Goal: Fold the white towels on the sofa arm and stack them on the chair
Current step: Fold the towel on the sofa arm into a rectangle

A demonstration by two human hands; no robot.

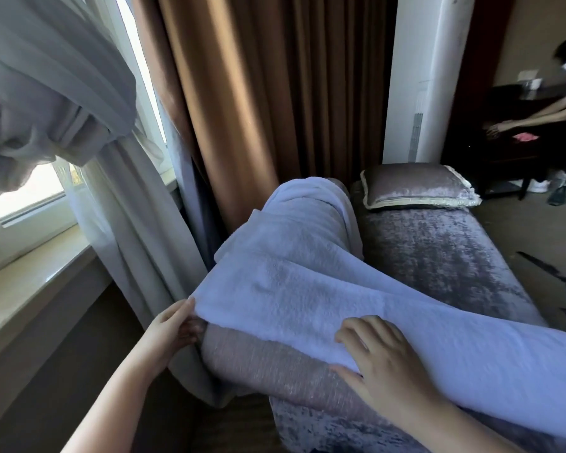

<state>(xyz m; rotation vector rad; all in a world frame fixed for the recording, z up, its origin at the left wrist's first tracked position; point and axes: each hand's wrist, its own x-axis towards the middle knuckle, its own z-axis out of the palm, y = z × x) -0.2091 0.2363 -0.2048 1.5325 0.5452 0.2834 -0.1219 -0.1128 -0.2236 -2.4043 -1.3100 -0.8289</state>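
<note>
Brown curtain (258, 93) fills the far wall, with a grey curtain (46, 93) bunched and tied back at the left by the window. Below them the sofa (438, 256) runs from near to far down the right side, all crushed grey velvet.

Now the towel (307, 289): it's white and big, and it lies across the sofa arm (258, 364), stretching away to the near right and out past the frame edge, lifted clear over the seat. A second towel (307, 204) is lumped on the far end of the same arm, partly under the first.

A tall white unit (428, 76) stands at the far end, right of the brown curtain. A pale sill (30, 289) slants along the left. A fringed cushion (415, 184) lies flat at the sofa's far end.

On to the hands. The right hand (379, 354) is on the towel's near edge, fingers curled over the top and thumb tucked at the hem, clamped on the cloth. The left hand (174, 325) pinches the towel's near left corner, thumb on top and fingers under, just off the end of the arm.

Far right, another person's arm (536, 119) reaches over a dark desk (504, 152).
</note>
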